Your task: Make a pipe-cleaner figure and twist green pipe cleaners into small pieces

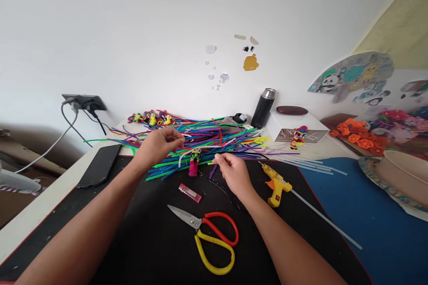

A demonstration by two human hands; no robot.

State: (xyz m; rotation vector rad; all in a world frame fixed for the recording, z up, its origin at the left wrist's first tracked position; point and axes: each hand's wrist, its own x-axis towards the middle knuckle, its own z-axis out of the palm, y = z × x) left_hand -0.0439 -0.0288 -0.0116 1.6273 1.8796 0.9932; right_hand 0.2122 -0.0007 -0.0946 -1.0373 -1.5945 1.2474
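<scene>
My left hand [159, 146] is closed in a pinch above the left part of a pile of colourful pipe cleaners [200, 131]; I cannot make out anything between its fingertips. Over the front edge of the pile, my right hand [234, 173] pinches thumb to forefinger. A short yellow pipe cleaner piece [210, 163] shows at those fingertips. Between the hands stands a small pipe cleaner figure [194, 162] with a magenta lower part and a green and dark top. Just in front of it lies a pink lighter [190, 193].
Scissors [194, 221] with red and yellow handles lie on the black mat [140, 240]. A yellow glue gun [277, 185] is at right, a phone [99, 167] at left. Behind stand a black thermos [263, 109], a white box [284, 122] and a finished figure [298, 138].
</scene>
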